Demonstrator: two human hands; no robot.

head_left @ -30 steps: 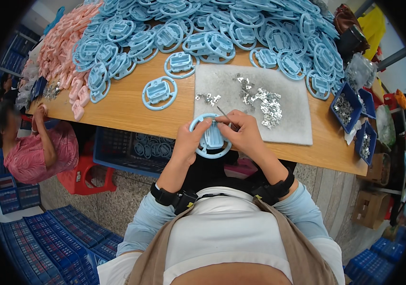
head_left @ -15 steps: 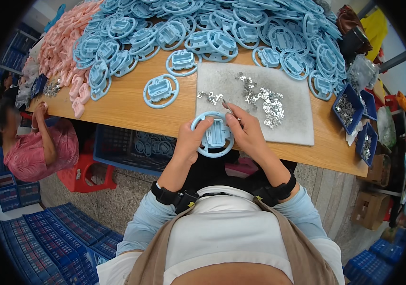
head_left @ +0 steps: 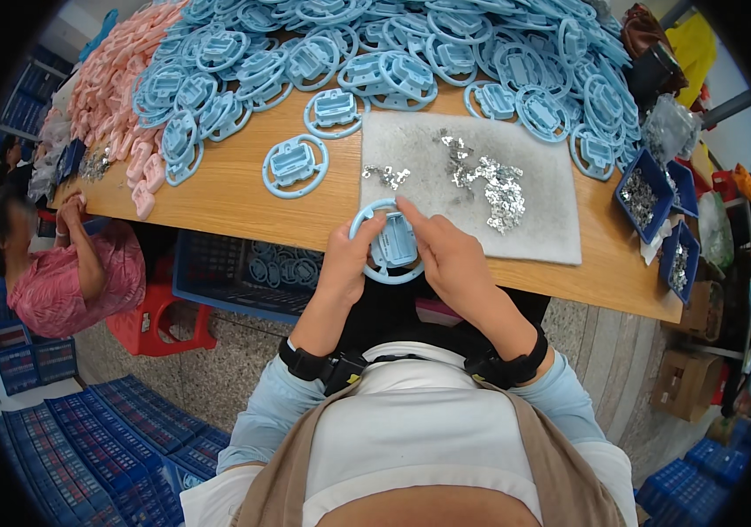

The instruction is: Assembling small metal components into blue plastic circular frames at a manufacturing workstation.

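A light-blue plastic toy steering wheel (head_left: 399, 244) with a rectangular recess in its hub is held over the table's front edge. My left hand (head_left: 346, 263) grips its left rim, thumb across the face. My right hand (head_left: 456, 262) is closed at the right side, its index fingertip on the upper rim; whatever lies inside its curled fingers is hidden. Just beyond, a grey-white felt mat (head_left: 551, 233) carries a small group of shiny metal pieces (head_left: 387, 176) and a larger heap of metal pieces (head_left: 503, 195). Left of the mat lies a loose blue wheel (head_left: 295, 165).
A big pile of blue wheels (head_left: 375, 53) covers the far table, with pink plastic parts (head_left: 116, 88) at its left. Blue bins (head_left: 643, 200) of metal bits stand at the right edge. A blue crate (head_left: 217, 297) sits below. A person in pink (head_left: 86, 272) works at left.
My right hand has drawn back from the small metal group to the wheel's rim. The thin pointed tool seen in its fingers before is now out of sight.
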